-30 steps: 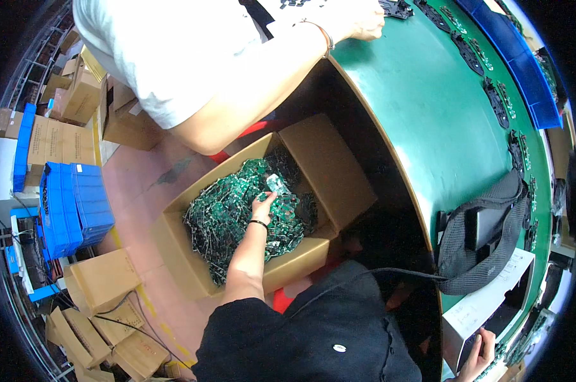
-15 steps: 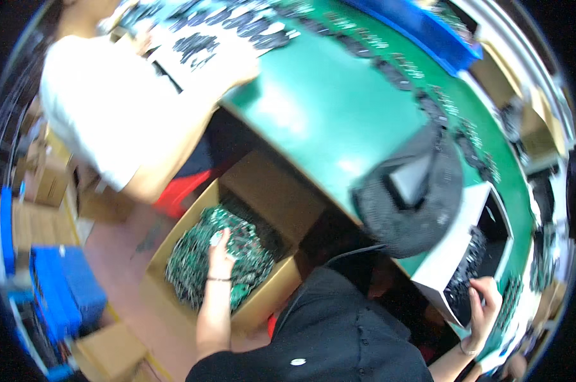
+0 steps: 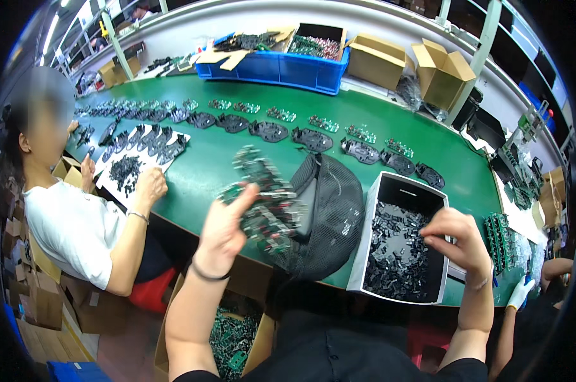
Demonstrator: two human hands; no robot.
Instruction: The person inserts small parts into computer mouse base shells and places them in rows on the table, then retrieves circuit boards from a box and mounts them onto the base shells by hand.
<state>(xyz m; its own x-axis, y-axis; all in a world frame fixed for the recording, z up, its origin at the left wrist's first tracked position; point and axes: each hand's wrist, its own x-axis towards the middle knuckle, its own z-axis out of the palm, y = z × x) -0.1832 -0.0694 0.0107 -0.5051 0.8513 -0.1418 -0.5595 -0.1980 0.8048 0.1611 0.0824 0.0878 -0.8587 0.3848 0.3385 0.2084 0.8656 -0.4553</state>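
Observation:
Over the table and beside a black mesh bag (image 3: 329, 223), my left hand (image 3: 223, 237) grips a bunch of green circuit boards (image 3: 262, 207). The boards are smeared by motion. Below that arm stands an open cardboard box (image 3: 262, 347) with more circuit boards (image 3: 234, 337) inside. My right hand (image 3: 457, 242) hovers at the right side of a white box (image 3: 358, 267) holding many small black parts (image 3: 396, 254). Its thumb and fingertips are pinched together; whether anything sits between them is too small to tell.
Black plastic shells (image 3: 310, 139) form a curved row along the green table (image 3: 199, 165), with small boards (image 3: 323, 123) behind them. A blue bin (image 3: 269, 71) stands at the back. One co-worker (image 3: 78, 229) works at left; a gloved hand (image 3: 520, 294) shows at right.
My left hand has risen out of the cardboard box with circuit boards and is now above the table. The view has swung up toward the table. My right hand stays by the white box.

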